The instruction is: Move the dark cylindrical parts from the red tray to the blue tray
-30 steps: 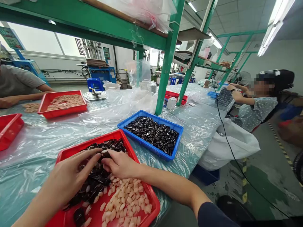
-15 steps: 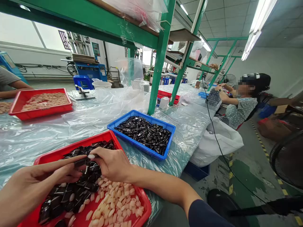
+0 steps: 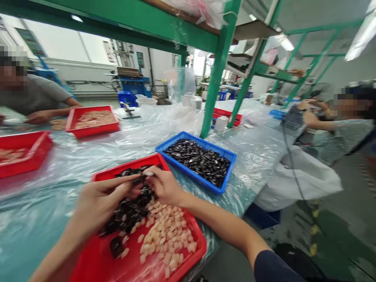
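My left hand (image 3: 113, 196) is closed in a pinch over the red tray (image 3: 198, 231), gripping a small glossy black piece (image 3: 137, 179). Fingertips of my right hand (image 3: 166, 186) press together at the far end of that piece. A whitish spot shows at those fingertips; whether it is a nail or a pale piece I cannot tell. Beneath both hands lies a heap of glossy black pieces (image 3: 133, 209). Many small pale pinkish pieces (image 3: 167, 229) are spread in the tray's near right part. One black piece (image 3: 116, 246) lies apart near the front.
A blue tray (image 3: 225, 184) full of black pieces stands behind the red one. Two red trays (image 3: 92, 131) (image 3: 38, 156) with pale pieces are on the left, near a co-worker (image 3: 44, 90). A green post (image 3: 216, 78) rises behind. Another person (image 3: 340, 117) sits at right.
The view has swung left, so everything sits further right and the co-worker and a second red tray at left now show more. Both hands stay together over the red tray.
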The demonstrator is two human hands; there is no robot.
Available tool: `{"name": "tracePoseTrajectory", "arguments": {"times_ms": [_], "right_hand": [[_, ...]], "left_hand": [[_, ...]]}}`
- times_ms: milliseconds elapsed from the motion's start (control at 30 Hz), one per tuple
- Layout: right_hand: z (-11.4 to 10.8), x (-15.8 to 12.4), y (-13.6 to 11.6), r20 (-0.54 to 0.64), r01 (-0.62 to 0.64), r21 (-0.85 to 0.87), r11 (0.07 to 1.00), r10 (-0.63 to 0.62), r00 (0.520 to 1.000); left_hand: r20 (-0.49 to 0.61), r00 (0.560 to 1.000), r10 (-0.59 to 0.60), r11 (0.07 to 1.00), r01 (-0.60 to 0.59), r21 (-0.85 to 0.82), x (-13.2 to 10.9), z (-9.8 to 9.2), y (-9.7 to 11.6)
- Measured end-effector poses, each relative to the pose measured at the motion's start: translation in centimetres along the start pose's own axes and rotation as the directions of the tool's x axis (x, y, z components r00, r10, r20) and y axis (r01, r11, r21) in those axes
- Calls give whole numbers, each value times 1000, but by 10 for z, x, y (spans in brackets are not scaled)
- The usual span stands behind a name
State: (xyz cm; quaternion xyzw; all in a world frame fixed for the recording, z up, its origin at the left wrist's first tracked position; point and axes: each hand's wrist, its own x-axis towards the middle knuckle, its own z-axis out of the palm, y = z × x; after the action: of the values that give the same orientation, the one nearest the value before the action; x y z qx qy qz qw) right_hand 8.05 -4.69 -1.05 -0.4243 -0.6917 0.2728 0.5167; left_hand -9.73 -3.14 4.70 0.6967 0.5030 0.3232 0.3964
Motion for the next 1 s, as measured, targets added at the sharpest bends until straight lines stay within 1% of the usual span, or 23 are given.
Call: {"name": "tracePoseTrajectory", "arguments": {"times_ms": [67, 133, 167, 233, 333, 400, 467, 567, 667, 800, 900, 1000], "right_hand": [[3, -2, 1, -15, -13, 93, 996, 15, 1000], [6, -4, 2, -15, -70, 177, 982, 74, 997], [7, -5, 3, -12, -100, 202, 974, 104, 994], [8, -7, 4, 2, -111, 205, 972, 113, 994], [6, -10, 5, -6, -38, 91, 995, 39, 999], [5, -11, 6, -2, 15, -18, 1000, -15, 1000], [4, -13, 7, 3, 42, -90, 995, -42, 999], [2, -13, 6, -11, 50, -128, 990, -51, 999], [1, -12, 4, -23, 66, -158, 985, -71, 997], [2, -12, 1, -33, 94, -177, 980, -101, 994], [4, -13, 0, -62, 52, -107, 993, -59, 996], [5, -12, 1, -79, -6, 65, 998, 11, 997]], "left_hand": [[29, 999, 19, 991, -15, -129, -3, 5, 8], [26, 998, 48, 973, -41, -228, -3, 7, 9], [25, 997, 73, 966, -65, -250, -3, 7, 8], [30, 992, 123, 966, -112, -232, -4, 7, 6], [31, 987, 157, 980, -152, -125, -8, 5, 4], [25, 987, 161, 985, -159, -64, -9, 4, 4], [25, 988, 151, 988, -150, -38, -9, 4, 3], [43, 992, 116, 991, -113, -70, -6, 4, 3], [52, 993, 103, 985, -95, -144, -4, 4, 3], [38, 995, 88, 972, -77, -221, -4, 5, 2], [23, 997, 80, 958, -70, -278, -6, 10, 2], [9, 996, 89, 938, -81, -338, -7, 13, 2]]}}
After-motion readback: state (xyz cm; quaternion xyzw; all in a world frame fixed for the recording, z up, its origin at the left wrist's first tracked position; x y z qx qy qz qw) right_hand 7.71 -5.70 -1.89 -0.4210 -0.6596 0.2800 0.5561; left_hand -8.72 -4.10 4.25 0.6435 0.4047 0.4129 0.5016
